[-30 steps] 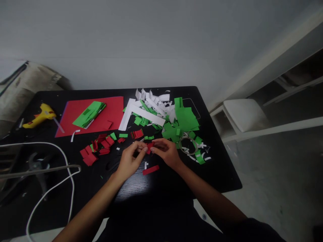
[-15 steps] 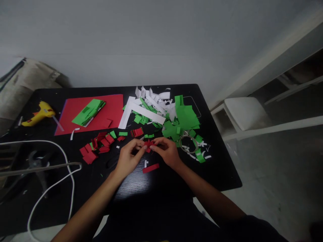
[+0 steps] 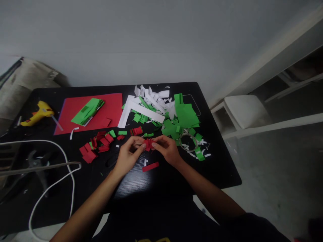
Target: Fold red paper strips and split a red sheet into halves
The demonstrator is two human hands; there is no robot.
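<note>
Head | red paper (image 3: pixel 148 145) between left grip (image 3: pixel 128 152) and right grip (image 3: pixel 170 150) | both pinching it

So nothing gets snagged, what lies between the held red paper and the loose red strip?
In the head view: small white scraps near the red strip, then black tabletop toward the held red paper.

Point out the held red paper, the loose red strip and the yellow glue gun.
Held red paper (image 3: pixel 148 145): head view, its visible middle.
Loose red strip (image 3: pixel 150 167): head view, middle of its length.
Yellow glue gun (image 3: pixel 42 111): head view, its body.
</note>
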